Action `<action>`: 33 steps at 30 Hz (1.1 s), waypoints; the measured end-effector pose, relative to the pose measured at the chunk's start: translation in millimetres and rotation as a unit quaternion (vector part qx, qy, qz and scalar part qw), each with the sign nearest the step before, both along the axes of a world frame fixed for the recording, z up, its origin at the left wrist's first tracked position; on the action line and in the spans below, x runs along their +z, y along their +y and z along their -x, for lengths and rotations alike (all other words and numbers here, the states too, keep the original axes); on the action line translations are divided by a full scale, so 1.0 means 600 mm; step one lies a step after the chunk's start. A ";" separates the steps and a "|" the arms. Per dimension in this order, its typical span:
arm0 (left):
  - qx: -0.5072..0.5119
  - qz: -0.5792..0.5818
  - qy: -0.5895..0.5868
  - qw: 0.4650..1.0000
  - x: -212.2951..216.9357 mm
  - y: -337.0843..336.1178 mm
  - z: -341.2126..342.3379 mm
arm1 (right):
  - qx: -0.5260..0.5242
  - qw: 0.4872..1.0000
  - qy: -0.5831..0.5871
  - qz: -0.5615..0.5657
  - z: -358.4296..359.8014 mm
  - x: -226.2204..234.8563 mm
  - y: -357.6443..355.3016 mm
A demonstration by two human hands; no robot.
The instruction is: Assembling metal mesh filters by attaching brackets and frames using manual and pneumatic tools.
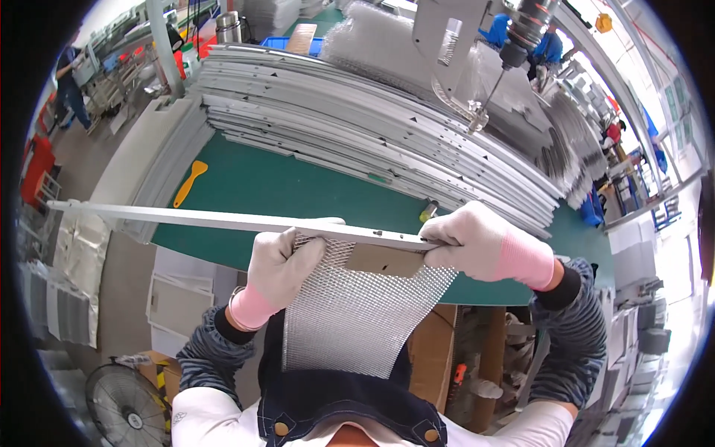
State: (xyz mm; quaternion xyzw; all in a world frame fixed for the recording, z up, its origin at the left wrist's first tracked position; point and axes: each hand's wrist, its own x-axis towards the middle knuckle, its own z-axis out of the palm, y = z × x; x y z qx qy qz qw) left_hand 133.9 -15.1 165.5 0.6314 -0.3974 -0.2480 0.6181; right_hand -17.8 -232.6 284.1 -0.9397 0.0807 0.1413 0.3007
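A long white metal strip (201, 217) runs across in front of me, from the far left to my right hand. Below it hangs a silver mesh sheet (346, 320), its upper edge along the strip and its lower end near my apron. A flat brown rectangular piece (380, 260) lies against the mesh just under the strip. My left hand (281, 264), in a white glove with a pink cuff, is closed on the strip and the mesh's upper left corner. My right hand (473, 242), gloved alike, pinches the strip's right end beside the mesh's upper right corner; its fingertips are partly hidden.
Behind is a green table (283, 179) with stacked white metal strips (328, 123) and a yellow scraper (191, 184). A drill-like machine (514, 52) overhangs the back right, near clear plastic packing (369, 45). A floor fan (126, 406) stands lower left, a cardboard box (432, 350) under the table.
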 end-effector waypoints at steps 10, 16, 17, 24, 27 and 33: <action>0.041 0.041 0.004 0.998 -0.002 -0.002 0.009 | 0.048 0.998 -0.013 -0.047 0.005 -0.017 -0.005; -0.028 0.082 0.034 0.996 -0.029 0.010 -0.005 | 0.094 0.995 -0.032 -0.030 0.019 -0.009 -0.015; -0.026 0.082 0.039 0.995 -0.035 0.008 -0.008 | 0.086 0.996 -0.024 -0.019 0.020 -0.007 -0.012; 0.030 0.151 0.005 0.988 -0.038 -0.009 0.004 | 0.049 0.995 -0.081 -0.036 0.033 -0.025 -0.008; 0.022 0.151 0.027 0.988 -0.032 -0.011 0.005 | -0.018 0.996 -0.083 -0.024 0.042 -0.030 0.004; 0.010 0.023 -0.243 0.970 -0.041 0.015 -0.024 | 0.017 0.998 -0.030 -0.050 0.031 -0.011 -0.005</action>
